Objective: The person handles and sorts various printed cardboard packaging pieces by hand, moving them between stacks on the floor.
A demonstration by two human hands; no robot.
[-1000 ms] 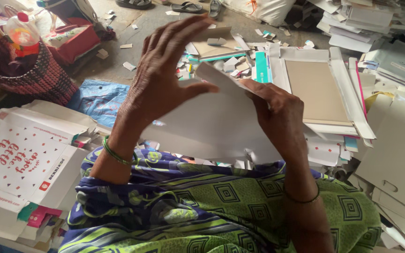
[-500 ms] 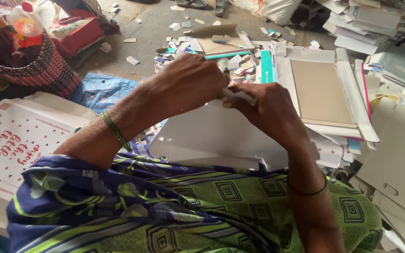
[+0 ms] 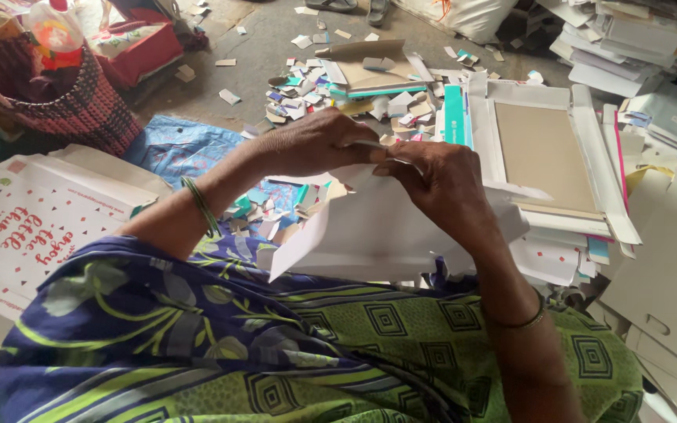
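White card sheet (image 3: 385, 235) is pinched at its top edge, seemingly folded, by left hand (image 3: 315, 145) and right hand (image 3: 440, 184).

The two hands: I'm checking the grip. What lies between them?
In the head view, only the top edge of the white card sheet lies between left hand and right hand; both pinch it.

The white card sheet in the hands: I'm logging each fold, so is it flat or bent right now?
Bent. The white card sheet slopes down from a creased top edge that the left hand and right hand pinch together.
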